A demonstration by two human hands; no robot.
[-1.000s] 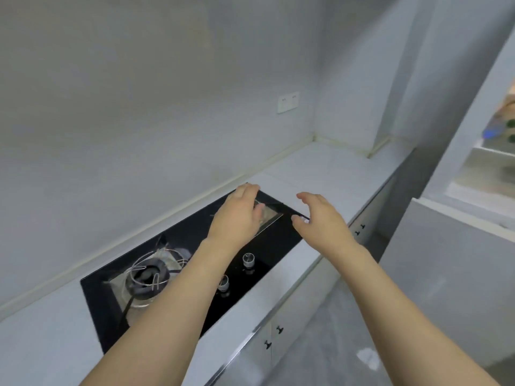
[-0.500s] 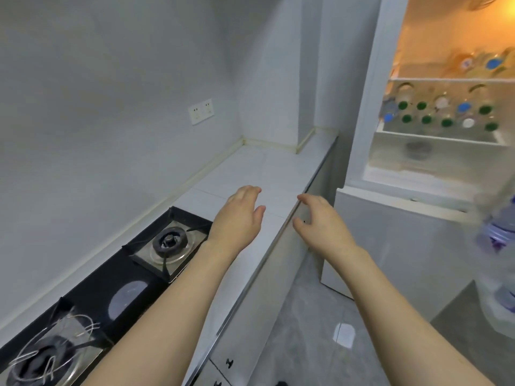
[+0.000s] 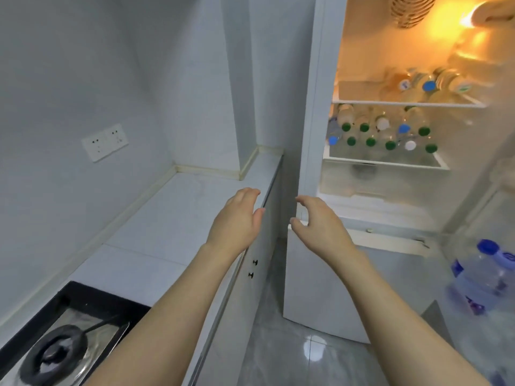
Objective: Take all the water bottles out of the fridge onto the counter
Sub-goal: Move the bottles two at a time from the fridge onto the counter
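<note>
a: what's changed in the last second?

b: the view has swung right. a second ago it looked down on the hob [image 3: 53, 355]; now the open fridge [image 3: 312, 107] fills the right side, lit inside. both arms have stayed stretched out ahead through the turn.

a: where are the bottles?

b: all in the fridge. a big batch lies on the middle shelf [image 3: 384, 162], caps facing out, mostly green with a few blue and white ones [image 3: 387, 135]. a smaller bunch sits on the upper shelf [image 3: 429, 84]. one large bottle [image 3: 485, 277] with a blue cap stands low on the right, it looks like in the door, though that part is blurred.

a: and the hands?

b: the left hand [image 3: 237, 218] hovers over the edge of the tabletop [image 3: 167, 215], fingers loose and a little bent, holding nothing. the right hand [image 3: 317, 221] is in front of the fridge's lower section, thumb and fingers spread in a half-curl, also holding nothing. neither grip touches a bottle.

a: so what does that mean for the task?

b: i'd say it's at the very start. nothing stands on the tabletop yet, and the turn has only brought the shelves within reach. the likely next move is a reach up to the middle shelf; those bottles lie packed together, so pulling one may roll its neighbours.
</note>
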